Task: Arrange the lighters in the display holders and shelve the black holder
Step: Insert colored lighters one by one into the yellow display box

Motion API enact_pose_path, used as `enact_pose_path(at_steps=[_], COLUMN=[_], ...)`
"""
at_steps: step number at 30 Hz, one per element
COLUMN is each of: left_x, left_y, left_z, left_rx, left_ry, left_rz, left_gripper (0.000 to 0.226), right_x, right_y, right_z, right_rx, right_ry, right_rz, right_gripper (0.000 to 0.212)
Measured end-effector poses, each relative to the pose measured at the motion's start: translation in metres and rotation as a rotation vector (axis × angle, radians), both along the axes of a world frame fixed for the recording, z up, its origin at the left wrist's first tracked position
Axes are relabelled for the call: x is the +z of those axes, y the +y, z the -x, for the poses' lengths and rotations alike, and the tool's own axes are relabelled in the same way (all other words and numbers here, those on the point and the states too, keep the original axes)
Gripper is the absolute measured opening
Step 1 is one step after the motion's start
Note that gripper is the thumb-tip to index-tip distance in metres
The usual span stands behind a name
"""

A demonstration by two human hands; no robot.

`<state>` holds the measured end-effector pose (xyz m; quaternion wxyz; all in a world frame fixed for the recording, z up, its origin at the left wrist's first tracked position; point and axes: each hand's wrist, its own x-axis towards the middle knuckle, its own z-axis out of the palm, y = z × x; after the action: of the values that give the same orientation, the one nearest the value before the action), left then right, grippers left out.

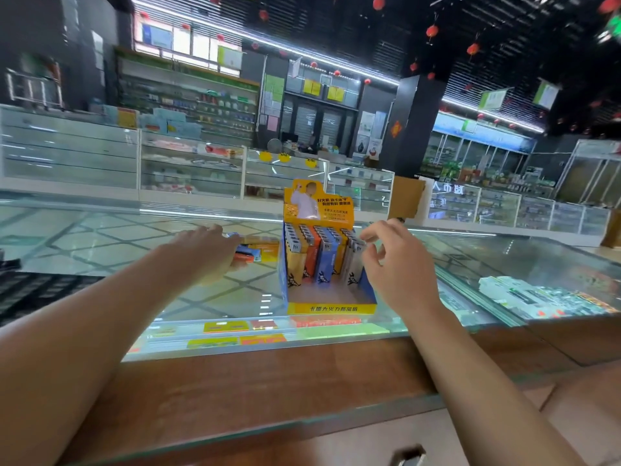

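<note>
- A wooden ledge is running along the near edge, with the glass counter lying beyond it.
- Coloured price labels are showing through the glass just behind the ledge.
- Both bare forearms are reaching forward over the counter, the left from the lower left and the right from the lower right.
- A black holder is lying flat on the glass at the far left, well apart from both hands and partly cut off by the edge of the view.
- A yellow and blue box holder is standing upright on the glass between the two hands, its picture card rising at the back.
- Lighters are standing in rows at the back of the box: yellow, orange, blue and clear ones, while its front part is holding none.
- The right hand is hovering just beside the box's right side, fingers spread and loosely bent, gripping nothing; its fingertips are near the tops of the clear lighters.
- The left hand is reaching palm down to the left of the box, its fingers curling round loose lighters; orange and blue ends are sticking out towards the box. Blur is hiding whether they are lifted or resting on the glass.
- White and green packets are lying under the glass on the right.
- Glass showcases are lining the far side of the shop, blurred.
- Red lanterns are hanging from the dark ceiling.
</note>
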<state>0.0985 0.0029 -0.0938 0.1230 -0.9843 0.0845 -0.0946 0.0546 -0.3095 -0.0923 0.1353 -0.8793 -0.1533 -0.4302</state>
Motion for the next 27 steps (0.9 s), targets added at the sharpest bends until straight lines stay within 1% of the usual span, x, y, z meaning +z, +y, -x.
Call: enact_pose_path(at_steps=[5,9,11,13,17,20,24,27], left_x=[-0.004,-0.008,-0.007,-0.005,-0.004,-0.005,-0.002,-0.003], left_y=[0.013,0.012,0.008,0.004,-0.001,-0.012,-0.030,-0.033], left_z=[-0.002,-0.007,-0.006,-0.003,0.000,0.006,0.011,0.009], left_rx=[-0.069,-0.076,-0.074,-0.082,-0.114,-0.105,-0.018,-0.019], left_ry=[-0.049,-0.057,-0.056,-0.084,-0.220,-0.288,-0.288,-0.307], left_rz=[-0.009,0.099,0.114,0.076,-0.087,-0.124,-0.118,-0.118], left_gripper=[0.070,0.067,0.064,0.062,0.060,0.051,0.038,0.026], right_x=[-0.002,-0.001,-0.002,-0.002,-0.002,-0.001,-0.001,0.000], right_y=[0.001,0.001,0.001,0.001,0.000,0.000,0.001,0.003], right_z=[-0.001,-0.001,-0.002,-0.002,-0.002,-0.002,0.000,0.001], right_rx=[0.013,0.017,0.019,0.017,0.016,0.016,0.019,0.014], right_ry=[0.024,0.035,0.037,0.036,0.042,0.039,0.044,0.041], right_rz=[-0.044,-0.058,-0.060,-0.058,-0.064,-0.059,-0.050,-0.045], right_gripper=[0.011,0.012,0.012,0.013,0.013,0.013,0.012,0.011])
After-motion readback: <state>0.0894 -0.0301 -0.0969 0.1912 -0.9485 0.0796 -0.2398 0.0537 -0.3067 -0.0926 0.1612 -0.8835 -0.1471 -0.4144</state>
